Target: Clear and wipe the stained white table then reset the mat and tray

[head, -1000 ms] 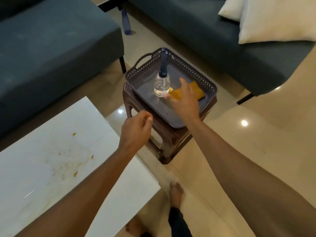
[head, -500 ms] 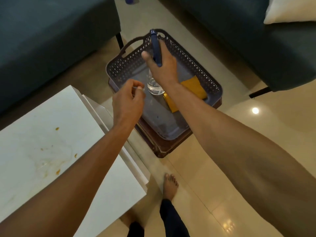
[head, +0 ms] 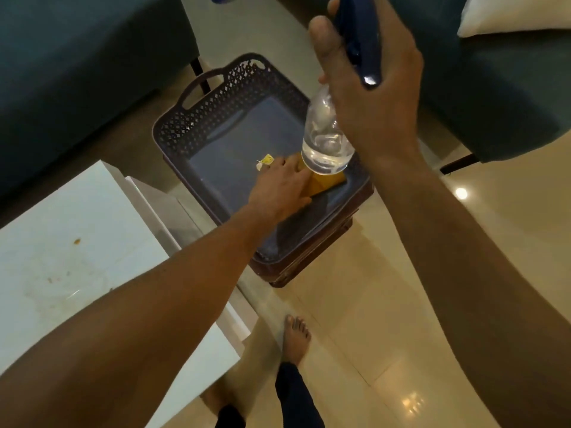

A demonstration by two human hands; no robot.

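Note:
My right hand (head: 375, 97) grips the dark blue head of a clear spray bottle (head: 326, 140) and holds it in the air above the tray. The dark perforated tray (head: 213, 106) rests on a brown plastic stool (head: 312, 261). A folded orange cloth (head: 327, 182) lies in the tray, partly hidden by the bottle and by my left hand (head: 281, 189), which lies flat on it with fingers spread. The white table (head: 71, 251) at the lower left carries brown stains and crumbs.
Dark teal sofas stand at the upper left (head: 86, 57) and upper right (head: 509, 97), the right one with a white cushion (head: 522, 13). My bare foot (head: 296, 338) is on the glossy beige floor tiles beside the table's corner.
My right hand has lifted the spray bottle up out of the tray. My left hand has reached from the table's edge into the tray and landed on the orange cloth.

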